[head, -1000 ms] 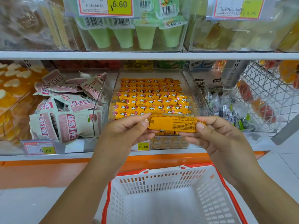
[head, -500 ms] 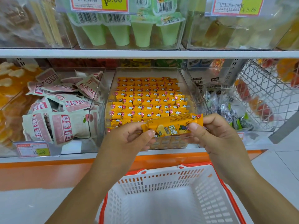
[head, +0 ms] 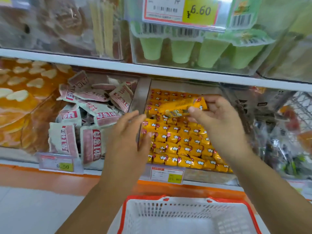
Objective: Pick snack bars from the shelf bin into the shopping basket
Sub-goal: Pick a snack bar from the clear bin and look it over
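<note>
My right hand (head: pixel 217 119) holds a yellow snack bar (head: pixel 181 106) by its right end, thumb on the front, above the clear shelf bin (head: pixel 143 98). Rows of the same yellow snack bars (head: pixel 182 144) fill that bin. My left hand (head: pixel 128 132) hovers off the bar, fingers straight and blurred, in front of the bin's left wall. The white shopping basket (head: pixel 185 215) with a red rim sits low in the middle, below both hands, and nothing shows inside it.
A bin of pink-and-white packets (head: pixel 87 115) stands left of the bar bin, orange sweets (head: pixel 20 102) further left. A wire basket (head: pixel 297 119) and foil-wrapped sweets (head: pixel 280 146) are at the right. Green cups (head: pixel 182 49) fill the shelf above. Price tags (head: pixel 167 173) hang on the shelf edge.
My left hand has let go of the bar and moved left. My right hand has lifted the bar up over the bin. The view has tilted upward and closer to the shelf.
</note>
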A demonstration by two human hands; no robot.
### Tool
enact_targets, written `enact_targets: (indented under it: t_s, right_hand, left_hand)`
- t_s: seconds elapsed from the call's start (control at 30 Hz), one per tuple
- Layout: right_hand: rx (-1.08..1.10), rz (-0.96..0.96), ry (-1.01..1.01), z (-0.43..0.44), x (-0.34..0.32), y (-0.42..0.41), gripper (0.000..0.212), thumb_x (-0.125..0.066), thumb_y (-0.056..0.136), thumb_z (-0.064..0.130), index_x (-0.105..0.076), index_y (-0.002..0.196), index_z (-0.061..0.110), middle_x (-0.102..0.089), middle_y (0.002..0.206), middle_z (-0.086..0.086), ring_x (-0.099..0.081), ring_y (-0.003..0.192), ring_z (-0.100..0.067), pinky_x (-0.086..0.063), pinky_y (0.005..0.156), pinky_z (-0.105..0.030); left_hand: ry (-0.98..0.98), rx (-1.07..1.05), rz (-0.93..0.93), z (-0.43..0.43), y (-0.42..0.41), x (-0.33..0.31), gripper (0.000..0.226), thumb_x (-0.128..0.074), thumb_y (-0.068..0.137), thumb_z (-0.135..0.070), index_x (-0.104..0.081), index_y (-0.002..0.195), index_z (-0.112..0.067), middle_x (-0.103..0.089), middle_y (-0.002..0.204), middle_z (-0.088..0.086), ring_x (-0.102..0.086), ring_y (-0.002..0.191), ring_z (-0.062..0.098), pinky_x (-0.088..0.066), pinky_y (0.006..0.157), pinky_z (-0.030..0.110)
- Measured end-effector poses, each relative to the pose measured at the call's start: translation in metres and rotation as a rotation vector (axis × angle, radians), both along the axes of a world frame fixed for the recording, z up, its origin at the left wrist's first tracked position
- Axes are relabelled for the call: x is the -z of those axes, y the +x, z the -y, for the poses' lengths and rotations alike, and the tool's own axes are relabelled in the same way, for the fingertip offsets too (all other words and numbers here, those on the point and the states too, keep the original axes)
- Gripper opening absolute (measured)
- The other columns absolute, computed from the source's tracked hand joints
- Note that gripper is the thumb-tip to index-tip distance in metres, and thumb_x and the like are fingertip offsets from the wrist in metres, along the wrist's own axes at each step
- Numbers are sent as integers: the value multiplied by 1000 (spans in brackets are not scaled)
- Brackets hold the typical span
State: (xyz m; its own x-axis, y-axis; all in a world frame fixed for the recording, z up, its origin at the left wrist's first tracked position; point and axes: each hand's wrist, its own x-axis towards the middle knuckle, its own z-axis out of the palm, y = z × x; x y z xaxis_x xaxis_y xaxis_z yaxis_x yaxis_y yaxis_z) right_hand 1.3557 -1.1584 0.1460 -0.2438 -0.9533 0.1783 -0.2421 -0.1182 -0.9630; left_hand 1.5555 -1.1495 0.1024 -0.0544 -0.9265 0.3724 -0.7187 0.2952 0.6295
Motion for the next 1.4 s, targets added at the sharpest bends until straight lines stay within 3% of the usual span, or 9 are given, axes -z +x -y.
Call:
enact_targets:
  t_s: [0.13,0.27,0.4,0.47,0.6,0.73,0.93,1.17,1.4]
  right_hand:
    - [-8,-400,3,50,5,24,31,-74,85,35,-60,109,21,-69,94,5,-67,84,-10,-54,74,-28]
    - [-199,-807,96,76,15,35,29,-64,91,43,-56,114,25,-58,85,10,-55,75,-10,-38,59,-21]
    - [-385,-1060,175,93,37,33,21,-52,99,35,-65,114,28,-52,121,-1,-54,107,-19,-43,83,-28]
    - [-406,-1037,172,97,39,29,22,-53,99,32,-68,115,27,-48,123,-2,-49,110,-19,-39,83,-24]
    - [-407,-833,232,94,29,18,24,-58,98,27,-66,120,24,-59,103,7,-54,85,-5,-42,69,-13]
    - [-367,-958,247,93,28,16,19,-65,93,30,-71,106,17,-59,95,6,-56,86,-10,-45,72,-25]
    - [-242,-950,82,85,25,13,14,-49,101,35,-58,104,25,-52,70,13,-47,60,-3,-30,50,-15]
    - [-140,-735,-123,47,26,9,17,-56,98,31,-65,112,26,-71,100,8,-65,91,-13,-55,81,-38]
    - [-59,-661,-147,35,10,9,15,-58,97,27,-68,108,28,-67,96,16,-64,92,-7,-54,85,-34]
  left_hand:
    - [-39,56,46,8,4,8,37,-56,97,-26,-58,134,-23,-46,149,-6,-42,136,12,-30,113,27]
    - [-40,90,93,13,3,10,45,-49,93,-33,-57,135,-22,-45,150,-5,-43,135,13,-31,107,30]
    - [44,107,155,16,-7,7,49,-47,97,-36,-46,145,-23,-30,159,-2,-37,142,20,-40,105,36]
    - [135,136,164,18,-13,5,55,-43,100,-41,-30,152,-30,-7,165,-6,-19,149,16,-34,112,35]
    - [250,128,208,25,-19,4,63,-32,99,-53,-10,155,-37,21,162,-12,0,151,11,-29,115,34]
    - [274,140,197,33,-21,6,65,-35,99,-53,-12,156,-34,16,163,-12,-8,151,13,-34,111,32]
    - [239,138,224,34,-20,10,65,-39,99,-52,-16,156,-31,11,163,-10,-23,147,12,-39,107,28]
    - [186,139,183,31,-20,15,73,-45,96,-50,-6,156,-34,13,163,-11,-2,151,14,-24,117,35]
    - [-45,117,300,23,-20,16,64,-27,97,-48,-34,151,-16,-13,165,1,0,152,20,-3,121,37]
